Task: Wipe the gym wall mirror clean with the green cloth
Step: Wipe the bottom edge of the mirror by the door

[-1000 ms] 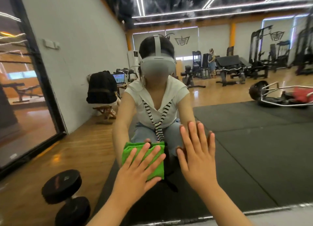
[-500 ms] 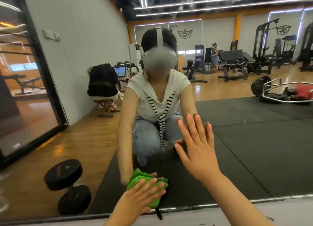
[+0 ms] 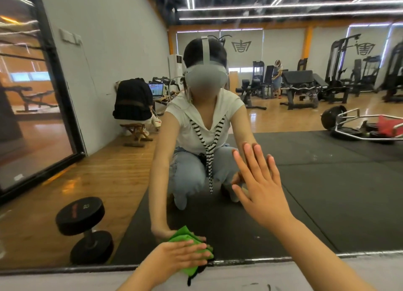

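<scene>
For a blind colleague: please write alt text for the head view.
A person's left hand presses a green cloth against the bottom edge of a gym wall mirror, while the right hand rests open-palmed on the glass higher up. A dumbbell is reflected at left.

We see a pale grey wall (image 3: pixel 113 51) running along the left, above a glossy wooden floor (image 3: pixel 104 181) that gives way to black rubber matting (image 3: pixel 340 194) on the right. A black dumbbell (image 3: pixel 85 229) lies on the wood near the matting's left edge. White light strips (image 3: pixel 283 5) cross the dark ceiling. At the floor's far edge we find black weight machines (image 3: pixel 357 72), a padded bench (image 3: pixel 298 75) and a tall white air unit (image 3: pixel 175 68).
</scene>
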Tool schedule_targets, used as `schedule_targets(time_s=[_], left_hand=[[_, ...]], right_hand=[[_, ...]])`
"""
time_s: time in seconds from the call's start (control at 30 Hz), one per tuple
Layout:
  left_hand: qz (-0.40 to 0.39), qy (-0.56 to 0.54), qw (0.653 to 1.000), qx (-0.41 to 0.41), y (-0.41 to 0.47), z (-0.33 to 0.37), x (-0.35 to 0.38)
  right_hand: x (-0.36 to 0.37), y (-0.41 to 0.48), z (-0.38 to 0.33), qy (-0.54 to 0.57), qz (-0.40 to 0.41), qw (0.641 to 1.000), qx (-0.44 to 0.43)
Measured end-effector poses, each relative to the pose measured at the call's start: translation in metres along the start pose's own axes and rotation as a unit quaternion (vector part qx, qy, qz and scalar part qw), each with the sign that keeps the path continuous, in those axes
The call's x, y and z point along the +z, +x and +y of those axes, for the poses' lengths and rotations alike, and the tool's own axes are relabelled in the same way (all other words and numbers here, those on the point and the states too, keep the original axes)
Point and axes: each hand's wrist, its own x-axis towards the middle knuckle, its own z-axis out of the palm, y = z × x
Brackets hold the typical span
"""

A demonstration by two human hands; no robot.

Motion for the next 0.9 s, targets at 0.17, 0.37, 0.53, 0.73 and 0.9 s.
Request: schedule_targets(time_s=[0.17, 0.37, 0.53, 0.73, 0.9], left_hand=[[-0.050, 0.100, 0.943, -0.313, 0.027, -0.001, -0.031], [-0.125, 0.122, 0.969, -0.178, 0.015, 0.013, -0.014], [-0.096, 0.130, 0.942, -0.293, 0.010, -0.014, -0.037], [-0.136, 0.179, 0.951, -0.214, 0.005, -0.004, -0.030], [-0.085, 0.160, 0.927, -0.328, 0.003, -0.025, -0.056]], right_hand=[[0.005, 0.000, -0.006, -0.002, 0.013, 1.000, 0.019], [0.003, 0.001, 0.001, -0.001, 0.007, 1.000, 0.002], [0.006, 0.001, -0.004, 0.007, 0.018, 1.000, 0.018], [0.004, 0.001, -0.001, 0.007, 0.018, 1.000, 0.004], [0.006, 0.001, -0.005, 0.028, 0.020, 0.999, 0.021]])
